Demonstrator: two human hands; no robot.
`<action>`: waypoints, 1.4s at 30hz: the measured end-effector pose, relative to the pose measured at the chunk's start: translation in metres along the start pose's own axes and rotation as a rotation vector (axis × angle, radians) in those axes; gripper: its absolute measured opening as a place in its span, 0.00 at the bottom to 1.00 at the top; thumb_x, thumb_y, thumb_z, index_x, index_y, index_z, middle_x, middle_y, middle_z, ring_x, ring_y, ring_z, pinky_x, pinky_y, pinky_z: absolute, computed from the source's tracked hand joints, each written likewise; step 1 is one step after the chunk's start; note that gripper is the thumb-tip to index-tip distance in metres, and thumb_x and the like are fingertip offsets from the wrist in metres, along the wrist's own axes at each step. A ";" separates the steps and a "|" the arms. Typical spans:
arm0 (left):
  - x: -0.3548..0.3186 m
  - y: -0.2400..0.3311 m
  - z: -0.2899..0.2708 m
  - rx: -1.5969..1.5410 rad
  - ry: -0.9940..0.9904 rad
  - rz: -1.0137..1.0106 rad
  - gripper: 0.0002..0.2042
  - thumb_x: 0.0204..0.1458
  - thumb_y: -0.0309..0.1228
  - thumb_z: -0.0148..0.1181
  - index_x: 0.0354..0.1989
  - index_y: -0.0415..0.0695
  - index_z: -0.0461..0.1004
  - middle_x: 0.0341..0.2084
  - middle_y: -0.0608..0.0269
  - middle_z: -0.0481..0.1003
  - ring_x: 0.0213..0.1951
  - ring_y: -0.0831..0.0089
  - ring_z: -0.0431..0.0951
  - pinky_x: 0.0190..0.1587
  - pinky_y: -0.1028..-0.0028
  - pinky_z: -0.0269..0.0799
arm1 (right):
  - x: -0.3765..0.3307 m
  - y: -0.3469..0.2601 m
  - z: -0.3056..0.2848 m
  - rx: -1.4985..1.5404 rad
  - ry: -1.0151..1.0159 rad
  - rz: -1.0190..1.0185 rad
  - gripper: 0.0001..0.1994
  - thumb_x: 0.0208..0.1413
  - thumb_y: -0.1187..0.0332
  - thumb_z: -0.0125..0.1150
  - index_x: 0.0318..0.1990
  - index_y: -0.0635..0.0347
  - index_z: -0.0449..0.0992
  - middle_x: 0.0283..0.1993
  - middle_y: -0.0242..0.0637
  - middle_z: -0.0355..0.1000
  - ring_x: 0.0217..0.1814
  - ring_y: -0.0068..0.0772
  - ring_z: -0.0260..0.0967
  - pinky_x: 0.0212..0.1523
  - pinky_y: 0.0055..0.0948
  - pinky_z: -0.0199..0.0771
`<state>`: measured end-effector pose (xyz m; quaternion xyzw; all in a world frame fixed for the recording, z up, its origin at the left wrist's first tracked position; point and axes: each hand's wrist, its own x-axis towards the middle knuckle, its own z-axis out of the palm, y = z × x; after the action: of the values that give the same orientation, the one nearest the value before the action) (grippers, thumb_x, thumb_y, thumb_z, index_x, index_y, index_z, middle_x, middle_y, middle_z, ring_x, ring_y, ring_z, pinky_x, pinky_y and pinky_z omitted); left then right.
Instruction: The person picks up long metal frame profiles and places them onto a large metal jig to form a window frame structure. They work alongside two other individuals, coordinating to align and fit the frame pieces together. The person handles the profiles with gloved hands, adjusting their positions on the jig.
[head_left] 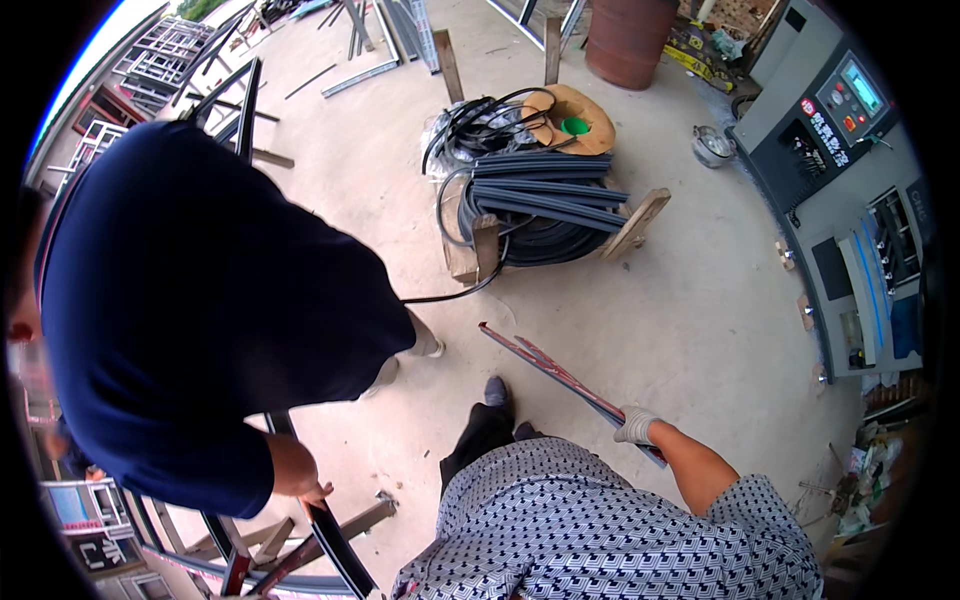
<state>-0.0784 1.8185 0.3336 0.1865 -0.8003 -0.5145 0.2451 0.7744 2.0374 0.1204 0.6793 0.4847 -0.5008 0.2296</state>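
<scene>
My right hand (634, 424), in a pale knitted work glove, is closed around a small bundle of long, thin grey strips with reddish faces (560, 376). The strips slant away to the far left, low over the concrete floor, and their short near ends stick out behind my hand. Whether they are metal or plastic I cannot tell. My left hand is out of view.
A co-worker in a navy shirt (200, 290) bends at the left, one hand on a dark metal frame (340, 550). Ahead, a wooden-posted stand holds coiled black hose and grey strips (545, 190). A grey machine cabinet (800, 200) stands right; a rusty drum (628, 40) is behind.
</scene>
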 end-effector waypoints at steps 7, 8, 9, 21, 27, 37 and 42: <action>-0.081 0.008 0.007 0.149 0.158 0.144 0.29 0.47 0.45 0.72 0.51 0.37 0.71 0.37 0.50 0.79 0.30 0.58 0.80 0.30 0.62 0.81 | 0.017 0.036 -0.041 0.025 -0.041 0.077 0.32 0.41 0.55 0.71 0.53 0.66 0.75 0.48 0.52 0.78 0.49 0.48 0.77 0.49 0.40 0.76; -0.093 0.010 0.008 0.163 0.177 0.157 0.29 0.47 0.44 0.72 0.50 0.37 0.71 0.36 0.50 0.79 0.30 0.57 0.80 0.30 0.62 0.81 | 0.017 0.043 -0.048 0.024 -0.043 0.094 0.32 0.41 0.55 0.71 0.53 0.66 0.76 0.48 0.52 0.78 0.49 0.47 0.77 0.49 0.40 0.76; -0.100 0.016 0.004 0.168 0.196 0.174 0.28 0.47 0.44 0.72 0.49 0.37 0.71 0.36 0.50 0.79 0.30 0.57 0.80 0.30 0.62 0.80 | 0.018 0.051 -0.053 0.023 -0.038 0.100 0.31 0.41 0.56 0.71 0.52 0.65 0.77 0.47 0.52 0.78 0.48 0.47 0.77 0.49 0.40 0.76; -0.203 0.087 -0.154 0.074 0.531 0.346 0.20 0.49 0.41 0.68 0.41 0.37 0.72 0.29 0.48 0.78 0.28 0.54 0.79 0.30 0.60 0.77 | 0.078 0.239 -0.126 0.205 -0.010 0.168 0.32 0.39 0.60 0.77 0.54 0.67 0.77 0.47 0.50 0.78 0.47 0.47 0.78 0.52 0.41 0.76; -0.373 0.145 -0.218 -0.307 0.443 0.363 0.18 0.45 0.36 0.74 0.34 0.33 0.76 0.30 0.50 0.80 0.34 0.56 0.80 0.38 0.60 0.79 | 0.085 0.352 -0.174 0.227 0.048 0.150 0.33 0.39 0.60 0.79 0.53 0.69 0.76 0.43 0.49 0.78 0.43 0.45 0.77 0.48 0.42 0.77; -0.659 0.147 -0.177 -0.288 -0.273 0.546 0.33 0.45 0.54 0.75 0.46 0.34 0.77 0.37 0.53 0.81 0.34 0.65 0.81 0.37 0.68 0.80 | 0.070 0.454 -0.260 0.428 0.135 0.271 0.29 0.43 0.63 0.76 0.54 0.65 0.77 0.46 0.50 0.78 0.46 0.43 0.77 0.49 0.39 0.76; -0.864 0.156 -0.146 -0.206 -0.758 0.713 0.24 0.55 0.46 0.69 0.43 0.32 0.77 0.31 0.57 0.79 0.30 0.71 0.74 0.38 0.73 0.75 | 0.077 0.490 -0.296 0.572 0.210 0.291 0.31 0.41 0.62 0.75 0.54 0.66 0.75 0.46 0.50 0.78 0.46 0.45 0.77 0.51 0.39 0.76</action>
<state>0.6999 2.2500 0.3543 -0.3213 -0.7916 -0.5067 0.1156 1.3477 2.0983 0.0816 0.8263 0.2436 -0.5056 0.0476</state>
